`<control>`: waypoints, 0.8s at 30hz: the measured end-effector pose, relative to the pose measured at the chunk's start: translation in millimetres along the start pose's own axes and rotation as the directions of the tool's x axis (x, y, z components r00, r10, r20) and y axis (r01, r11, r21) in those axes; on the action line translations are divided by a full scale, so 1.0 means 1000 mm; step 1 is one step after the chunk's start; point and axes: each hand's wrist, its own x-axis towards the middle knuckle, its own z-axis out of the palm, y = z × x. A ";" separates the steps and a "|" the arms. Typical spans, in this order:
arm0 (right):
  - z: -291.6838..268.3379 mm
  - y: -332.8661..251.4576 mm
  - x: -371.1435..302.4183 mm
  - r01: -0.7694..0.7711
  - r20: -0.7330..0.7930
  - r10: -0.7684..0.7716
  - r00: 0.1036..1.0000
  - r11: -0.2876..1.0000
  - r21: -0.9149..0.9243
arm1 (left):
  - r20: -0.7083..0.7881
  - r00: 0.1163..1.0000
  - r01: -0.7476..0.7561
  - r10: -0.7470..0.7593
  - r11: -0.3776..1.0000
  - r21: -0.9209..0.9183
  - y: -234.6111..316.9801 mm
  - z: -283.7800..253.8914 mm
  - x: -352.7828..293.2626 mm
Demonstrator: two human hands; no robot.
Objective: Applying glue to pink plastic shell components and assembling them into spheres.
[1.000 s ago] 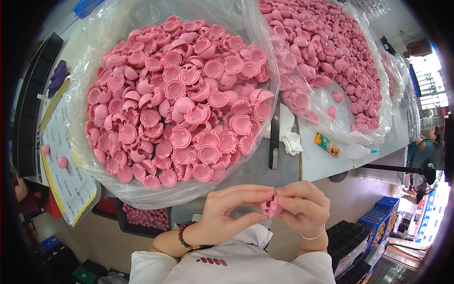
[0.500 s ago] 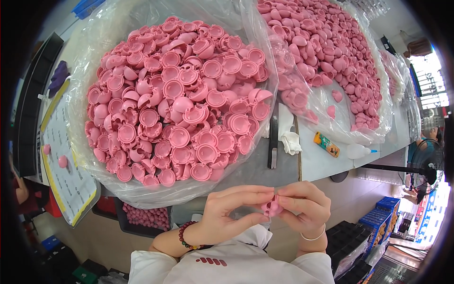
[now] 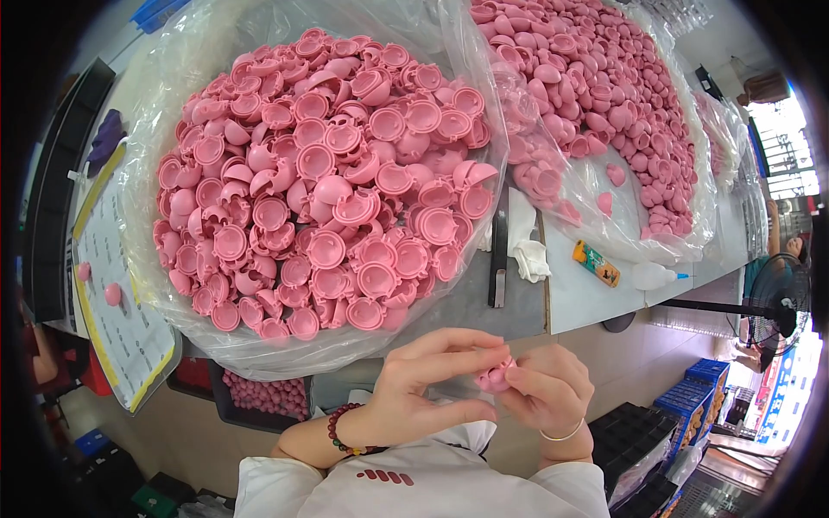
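Note:
A small pink plastic piece, rounded with openings in it, is held up in front of my chest, off the table's near edge. My right hand pinches it between thumb and curled fingers, hiding part of it. Stretched toward it from the other side are the fingers of my left hand, their tips resting at its upper edge. The left thumb stands apart below the piece. Beyond my hands, a large heap of pink half-shell parts fills a clear plastic bag.
At the right, a second bag holds more pink shells. Nearer lie a black strip tool, white cloth, an orange-green packet and a white squeeze bottle. A dark bin of pink pieces sits below the edge.
My left thumb has come away from the pink piece and dropped lower. My right fingers have curled further around the piece, which has turned slightly.

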 end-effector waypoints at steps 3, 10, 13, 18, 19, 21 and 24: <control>0.006 -0.002 -0.005 0.016 -0.079 -0.015 0.997 1.000 0.010 | -0.017 1.000 -0.009 0.009 1.000 -0.006 -0.003 0.001 -0.002; 0.010 -0.004 -0.008 0.064 -0.068 -0.063 0.996 0.998 0.008 | -0.089 0.994 -0.061 0.069 0.994 0.089 -0.008 0.000 -0.001; 0.010 -0.004 -0.008 0.070 -0.062 -0.069 0.996 0.998 0.010 | -0.083 0.988 -0.115 0.130 0.979 0.168 -0.006 -0.001 0.000; 0.012 -0.006 -0.006 0.070 -0.069 -0.068 0.995 0.998 0.013 | -0.079 0.976 -0.182 0.203 0.960 0.212 -0.005 -0.003 0.002; 0.012 -0.006 -0.007 0.068 -0.071 -0.066 0.995 0.998 0.017 | -0.076 0.974 -0.192 0.214 0.954 0.229 -0.004 -0.003 0.002; 0.012 -0.006 -0.007 0.066 -0.073 -0.064 0.995 0.998 0.018 | -0.074 0.971 -0.207 0.229 0.952 0.227 -0.005 -0.003 0.002; 0.012 -0.007 -0.006 0.057 -0.059 -0.056 0.997 0.998 0.012 | -0.075 0.967 -0.221 0.242 0.950 0.222 -0.003 -0.003 0.003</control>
